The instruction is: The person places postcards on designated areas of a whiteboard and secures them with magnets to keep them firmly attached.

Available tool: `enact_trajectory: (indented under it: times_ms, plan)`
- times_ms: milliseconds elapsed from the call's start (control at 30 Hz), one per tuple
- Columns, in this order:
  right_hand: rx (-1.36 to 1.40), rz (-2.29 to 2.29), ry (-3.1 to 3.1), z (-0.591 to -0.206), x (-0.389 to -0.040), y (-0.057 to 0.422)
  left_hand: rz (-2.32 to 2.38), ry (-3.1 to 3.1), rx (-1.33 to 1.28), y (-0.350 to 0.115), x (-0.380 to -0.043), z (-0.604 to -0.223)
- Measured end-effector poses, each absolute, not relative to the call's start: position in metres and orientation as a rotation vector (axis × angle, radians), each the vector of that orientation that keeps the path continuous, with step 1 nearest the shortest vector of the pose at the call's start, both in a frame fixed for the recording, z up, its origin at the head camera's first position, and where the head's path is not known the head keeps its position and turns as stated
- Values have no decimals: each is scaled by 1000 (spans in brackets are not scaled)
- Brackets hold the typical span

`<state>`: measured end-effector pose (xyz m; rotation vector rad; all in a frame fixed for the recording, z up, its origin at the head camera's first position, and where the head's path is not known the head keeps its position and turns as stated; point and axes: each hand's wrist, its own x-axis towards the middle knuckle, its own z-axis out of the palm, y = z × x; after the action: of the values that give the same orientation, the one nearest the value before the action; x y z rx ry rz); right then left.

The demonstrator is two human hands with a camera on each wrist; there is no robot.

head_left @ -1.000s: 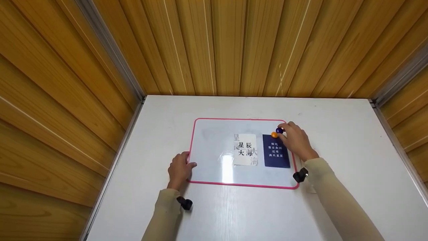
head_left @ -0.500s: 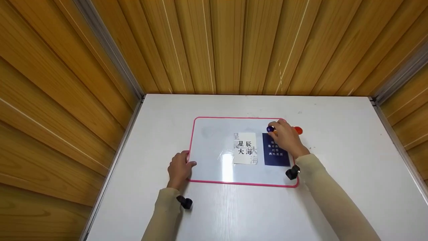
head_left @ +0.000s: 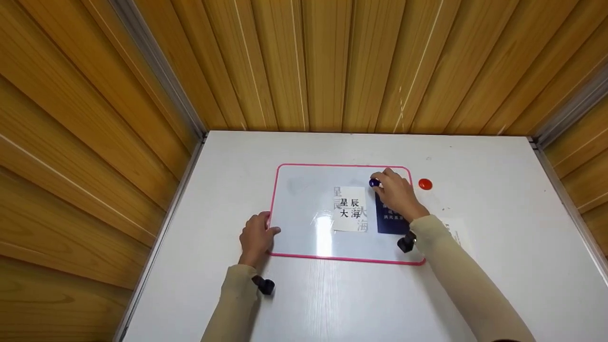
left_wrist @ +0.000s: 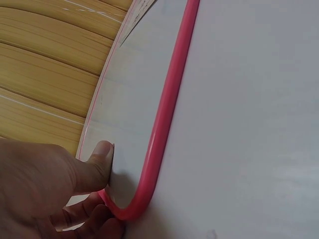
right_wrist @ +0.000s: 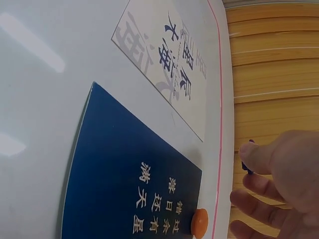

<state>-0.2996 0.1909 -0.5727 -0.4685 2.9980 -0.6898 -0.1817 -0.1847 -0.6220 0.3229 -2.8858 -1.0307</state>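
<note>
A small whiteboard point(head_left: 299, 213) with a pink frame lies on the table. My left hand point(head_left: 256, 238) grips its left edge, thumb on top and fingers around the frame point(left_wrist: 164, 114). My right hand point(head_left: 396, 192) pinches a dark blue round magnet point(head_left: 374, 182) between thumb and index finger, over the upper right part of the board. On the board lie a white card point(head_left: 350, 209) with black characters and a navy card point(head_left: 392, 224), partly hidden by the right hand. In the right wrist view, an orange magnet point(right_wrist: 200, 223) sits at the navy card's top edge.
A red round magnet point(head_left: 425, 184) lies on the white table point(head_left: 498, 190), just right of the board. A pale card point(head_left: 457, 232) shows partly behind the right sleeve. Wood-patterned walls point(head_left: 323, 66) stand behind and at the sides.
My right hand has moved left along the board's top with the blue magnet, away from the orange one. The red magnet has come into view from behind it. The left hand stays put.
</note>
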Motion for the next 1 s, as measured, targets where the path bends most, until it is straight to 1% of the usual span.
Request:
enact_trajectory:
  times_ms: [533,1000]
  plan:
    - [-592,-621,3014,-582,-312,168,-1018,-2894,313,-184,-184,-621]
    - [-589,-622,2991,-587,-316,151,-1062,-2895,349,-183,-182,-618]
